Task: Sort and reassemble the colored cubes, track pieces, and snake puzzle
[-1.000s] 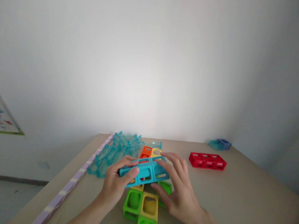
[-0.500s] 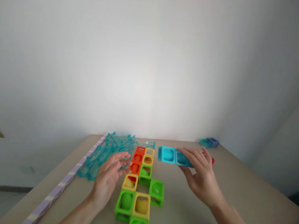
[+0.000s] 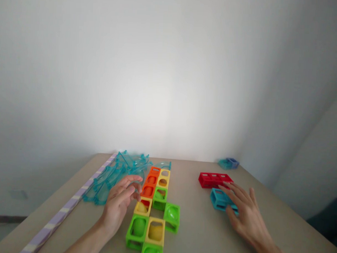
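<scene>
My left hand [image 3: 121, 200] hovers beside the coloured row of blocks, fingers loosely bent and apart, holding nothing. Beneath and to its right lie joined hollow cube blocks: orange [image 3: 149, 191], yellow [image 3: 155, 231] and green [image 3: 137, 227], some with a round dished top. A single green block [image 3: 172, 214] touches the row on its right side. On the right, my right hand [image 3: 244, 210] is over a light-blue block piece [image 3: 218, 199] resting on the table, fingers spread and partly hiding it. Just behind that lies a red three-cell block piece [image 3: 211, 179].
Clear teal track pieces [image 3: 111, 180] are heaped at the back left, beside a purple-and-cream striped strip [image 3: 68, 208] along the table's left edge. A dark-blue block [image 3: 233, 163] and a teal piece [image 3: 224, 164] lie at the back right, near the wall [image 3: 170, 86].
My right hand has moved right and down, setting the light-blue block piece on the table and loosening its fingers. The red piece now shows fully. My left hand has barely moved.
</scene>
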Tool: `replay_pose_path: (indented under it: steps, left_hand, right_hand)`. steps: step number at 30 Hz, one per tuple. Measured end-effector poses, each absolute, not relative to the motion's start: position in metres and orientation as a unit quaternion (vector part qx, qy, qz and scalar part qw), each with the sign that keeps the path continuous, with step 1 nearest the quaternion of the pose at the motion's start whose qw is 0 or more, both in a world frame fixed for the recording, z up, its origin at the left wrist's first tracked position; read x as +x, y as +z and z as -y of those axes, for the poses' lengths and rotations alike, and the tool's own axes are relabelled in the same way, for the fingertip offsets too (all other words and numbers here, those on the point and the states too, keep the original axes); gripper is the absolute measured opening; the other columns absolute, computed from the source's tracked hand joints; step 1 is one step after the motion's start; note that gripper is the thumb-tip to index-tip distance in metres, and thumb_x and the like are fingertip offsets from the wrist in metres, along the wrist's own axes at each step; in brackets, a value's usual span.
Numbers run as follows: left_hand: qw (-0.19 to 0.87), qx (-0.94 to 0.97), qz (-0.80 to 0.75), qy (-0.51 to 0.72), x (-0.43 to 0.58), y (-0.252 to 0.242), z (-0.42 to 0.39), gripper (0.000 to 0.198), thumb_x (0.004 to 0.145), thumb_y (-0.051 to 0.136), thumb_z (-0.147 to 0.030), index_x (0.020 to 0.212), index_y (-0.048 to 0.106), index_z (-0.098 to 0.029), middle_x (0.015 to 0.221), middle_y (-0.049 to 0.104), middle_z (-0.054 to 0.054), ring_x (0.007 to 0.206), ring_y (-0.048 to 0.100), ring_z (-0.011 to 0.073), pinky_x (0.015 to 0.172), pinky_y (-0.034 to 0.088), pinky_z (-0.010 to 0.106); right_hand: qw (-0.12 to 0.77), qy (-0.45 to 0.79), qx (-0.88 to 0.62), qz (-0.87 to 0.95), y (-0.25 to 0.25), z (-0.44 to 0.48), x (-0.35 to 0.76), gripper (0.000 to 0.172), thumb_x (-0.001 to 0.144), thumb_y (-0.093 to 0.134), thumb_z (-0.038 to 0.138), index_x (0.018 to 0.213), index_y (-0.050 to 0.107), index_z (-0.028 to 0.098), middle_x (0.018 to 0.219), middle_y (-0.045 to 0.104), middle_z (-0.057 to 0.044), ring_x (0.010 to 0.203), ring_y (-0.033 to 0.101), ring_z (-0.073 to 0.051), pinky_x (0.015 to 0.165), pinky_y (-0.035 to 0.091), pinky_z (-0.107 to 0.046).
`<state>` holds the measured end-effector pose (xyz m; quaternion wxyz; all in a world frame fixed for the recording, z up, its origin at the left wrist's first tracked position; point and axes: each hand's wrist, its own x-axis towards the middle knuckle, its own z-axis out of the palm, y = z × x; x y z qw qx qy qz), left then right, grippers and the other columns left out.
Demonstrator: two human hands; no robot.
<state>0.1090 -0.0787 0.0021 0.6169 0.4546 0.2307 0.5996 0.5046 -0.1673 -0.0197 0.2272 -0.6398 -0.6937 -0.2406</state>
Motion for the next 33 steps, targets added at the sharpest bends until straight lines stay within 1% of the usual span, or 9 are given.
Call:
replay_pose_path:
  steps: [3, 5, 8, 12, 15, 18, 20, 26, 33]
  left_hand:
    - [0.614, 0.459, -0.229, 0.6, 0.109, 0.002, 0.079, 0.024, 0.075, 0.068, -0.029, 0.094, 0.071, -0.015, 0.1, 0.063, 0.01, 0.077, 0.056, 0.019, 0.059, 0.047, 0.029]
    - [0.614, 0.461, -0.227, 0.599, 0.109, 0.001, 0.079, 0.023, 0.076, 0.066, -0.029, 0.095, 0.07, -0.016, 0.1, 0.063, 0.01, 0.077, 0.055, 0.0186, 0.06, 0.046, 0.029]
    - [0.615, 0.462, -0.225, 0.598, 0.108, 0.0, 0.079, 0.024, 0.077, 0.065, -0.029, 0.096, 0.07, -0.015, 0.1, 0.063, 0.01, 0.077, 0.055, 0.0184, 0.06, 0.046, 0.029]
    - [0.618, 0.464, -0.225, 0.594, 0.108, -0.001, 0.079, 0.026, 0.076, 0.066, -0.03, 0.096, 0.07, -0.014, 0.096, 0.064, 0.01, 0.075, 0.055, 0.0181, 0.06, 0.044, 0.029]
    - [0.62, 0.466, -0.225, 0.59, 0.108, -0.001, 0.08, 0.026, 0.077, 0.065, -0.03, 0.097, 0.07, -0.014, 0.09, 0.064, 0.009, 0.073, 0.055, 0.0179, 0.06, 0.043, 0.029]
    - [0.614, 0.468, -0.229, 0.593, 0.108, -0.002, 0.08, 0.025, 0.077, 0.065, -0.03, 0.096, 0.07, -0.013, 0.086, 0.064, 0.009, 0.072, 0.054, 0.0174, 0.059, 0.042, 0.029]
    - [0.613, 0.47, -0.229, 0.593, 0.108, -0.002, 0.08, 0.025, 0.077, 0.065, -0.03, 0.095, 0.07, -0.013, 0.085, 0.064, 0.008, 0.071, 0.054, 0.0173, 0.058, 0.041, 0.028]
    - [0.613, 0.476, -0.227, 0.588, 0.108, -0.004, 0.079, 0.026, 0.078, 0.063, -0.03, 0.098, 0.069, -0.014, 0.082, 0.064, 0.008, 0.071, 0.054, 0.0174, 0.059, 0.041, 0.029]
    - [0.611, 0.477, -0.234, 0.587, 0.108, -0.004, 0.078, 0.029, 0.076, 0.065, -0.032, 0.097, 0.069, -0.012, 0.08, 0.063, 0.008, 0.069, 0.054, 0.0173, 0.059, 0.041, 0.029]
  right_hand:
    - [0.206, -0.264, -0.671, 0.661, -0.024, 0.16, 0.482, 0.043, 0.087, 0.048, 0.041, 0.125, 0.061, 0.025, 0.129, 0.06, -0.012, 0.12, 0.053, -0.036, 0.104, 0.022, -0.071]
    - [0.196, -0.259, -0.666, 0.672, -0.025, 0.156, 0.475, 0.044, 0.088, 0.05, 0.042, 0.128, 0.059, 0.024, 0.128, 0.061, -0.012, 0.118, 0.055, -0.035, 0.105, 0.026, -0.067]
    - [0.195, -0.243, -0.636, 0.706, -0.025, 0.15, 0.473, 0.045, 0.088, 0.051, 0.039, 0.13, 0.057, 0.024, 0.13, 0.06, -0.011, 0.12, 0.054, -0.032, 0.107, 0.028, -0.063]
    - [0.202, -0.244, -0.616, 0.722, -0.025, 0.147, 0.475, 0.044, 0.088, 0.052, 0.038, 0.129, 0.058, 0.025, 0.135, 0.055, -0.013, 0.124, 0.051, -0.033, 0.107, 0.03, -0.061]
    - [0.213, -0.257, -0.617, 0.713, -0.029, 0.145, 0.477, 0.044, 0.087, 0.053, 0.038, 0.129, 0.058, 0.026, 0.143, 0.046, -0.012, 0.128, 0.047, -0.035, 0.106, 0.033, -0.06]
    - [0.212, -0.263, -0.623, 0.706, -0.034, 0.143, 0.479, 0.046, 0.087, 0.053, 0.038, 0.132, 0.056, 0.027, 0.149, 0.04, -0.011, 0.132, 0.042, -0.036, 0.106, 0.034, -0.06]
    - [0.207, -0.265, -0.63, 0.7, -0.035, 0.141, 0.48, 0.048, 0.087, 0.052, 0.038, 0.134, 0.054, 0.026, 0.148, 0.041, -0.012, 0.133, 0.04, -0.036, 0.106, 0.034, -0.058]
    - [0.176, -0.262, -0.655, 0.687, -0.034, 0.138, 0.476, 0.047, 0.089, 0.048, 0.036, 0.134, 0.054, 0.023, 0.141, 0.05, -0.014, 0.13, 0.045, -0.033, 0.105, 0.036, -0.056]
    - [0.163, -0.276, -0.669, 0.671, -0.033, 0.138, 0.478, 0.045, 0.089, 0.045, 0.032, 0.131, 0.056, 0.021, 0.138, 0.053, -0.013, 0.128, 0.047, -0.032, 0.104, 0.035, -0.055]
